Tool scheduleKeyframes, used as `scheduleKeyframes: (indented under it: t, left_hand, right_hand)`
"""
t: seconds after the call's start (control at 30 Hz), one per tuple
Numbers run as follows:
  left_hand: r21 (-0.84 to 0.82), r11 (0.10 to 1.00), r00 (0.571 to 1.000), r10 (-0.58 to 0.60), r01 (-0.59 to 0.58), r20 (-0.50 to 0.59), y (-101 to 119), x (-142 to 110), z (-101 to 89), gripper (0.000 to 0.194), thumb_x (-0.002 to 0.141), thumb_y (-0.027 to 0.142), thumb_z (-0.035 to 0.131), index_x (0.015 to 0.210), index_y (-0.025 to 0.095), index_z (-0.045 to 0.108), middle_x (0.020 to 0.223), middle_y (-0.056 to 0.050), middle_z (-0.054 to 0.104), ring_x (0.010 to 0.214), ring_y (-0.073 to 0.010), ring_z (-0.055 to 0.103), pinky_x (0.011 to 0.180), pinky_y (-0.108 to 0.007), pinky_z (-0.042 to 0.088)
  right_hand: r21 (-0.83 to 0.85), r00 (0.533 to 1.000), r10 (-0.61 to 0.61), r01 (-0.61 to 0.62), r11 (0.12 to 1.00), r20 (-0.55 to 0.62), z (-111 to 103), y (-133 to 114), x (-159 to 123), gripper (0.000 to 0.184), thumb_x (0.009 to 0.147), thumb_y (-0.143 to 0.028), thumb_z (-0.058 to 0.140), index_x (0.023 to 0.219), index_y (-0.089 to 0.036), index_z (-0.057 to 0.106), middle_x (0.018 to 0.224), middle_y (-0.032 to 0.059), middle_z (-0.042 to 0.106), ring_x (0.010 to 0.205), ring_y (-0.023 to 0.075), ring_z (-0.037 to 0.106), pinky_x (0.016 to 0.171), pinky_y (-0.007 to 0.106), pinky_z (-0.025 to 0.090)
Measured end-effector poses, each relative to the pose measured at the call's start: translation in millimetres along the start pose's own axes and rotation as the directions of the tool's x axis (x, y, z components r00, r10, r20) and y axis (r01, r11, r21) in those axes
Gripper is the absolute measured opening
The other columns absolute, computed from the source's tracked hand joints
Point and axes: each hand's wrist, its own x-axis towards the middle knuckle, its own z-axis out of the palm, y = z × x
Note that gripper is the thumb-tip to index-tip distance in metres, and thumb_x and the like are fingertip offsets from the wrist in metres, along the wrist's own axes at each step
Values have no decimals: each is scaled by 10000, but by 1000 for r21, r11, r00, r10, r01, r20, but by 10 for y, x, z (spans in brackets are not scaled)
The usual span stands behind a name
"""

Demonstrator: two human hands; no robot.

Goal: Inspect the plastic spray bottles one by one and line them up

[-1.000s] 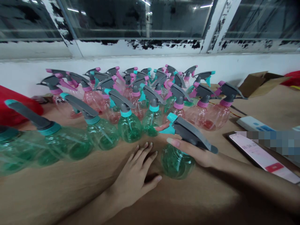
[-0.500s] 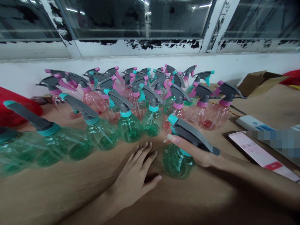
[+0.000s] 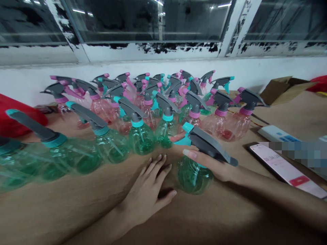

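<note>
My right hand [image 3: 213, 163] is wrapped round the neck of a green spray bottle [image 3: 192, 180] with a grey and turquoise trigger head. One finger reaches out past the turquoise trigger; the thumb lies along the near side. The bottle stands upright on the wooden table [image 3: 209, 221]. My left hand [image 3: 150, 189] rests flat on the table just left of that bottle, fingers spread and holding nothing. Beyond the left hand stand other green spray bottles [image 3: 141, 137] in a row running to the left edge.
Pink spray bottles [image 3: 236, 124] crowd behind the green ones, near the white wall [image 3: 278, 69]. At right lie a phone [image 3: 281, 166], a white power strip [image 3: 273, 132] and an open cardboard box [image 3: 281, 90]. A red bag [image 3: 17, 117] sits at far left.
A finger of my right hand has stretched out past the trigger, which now shows more clearly. The bottle and my left hand have stayed in place.
</note>
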Motion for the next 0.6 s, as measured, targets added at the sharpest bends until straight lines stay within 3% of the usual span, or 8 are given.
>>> scheduleKeyframes:
  t: [0.6]
  left_hand:
    - [0,1000,999,25,-25,-45,-13,-1,26,598,911,506,511,1376,146,403,1456,-138,377,1352,-292,311,1075,-482,296]
  right_hand:
    - [7,1000,2,-3,1000,10,8,-1,0,297,821,-366,630,1082,-224,628,926,22,632,776,165,601,683,313,479]
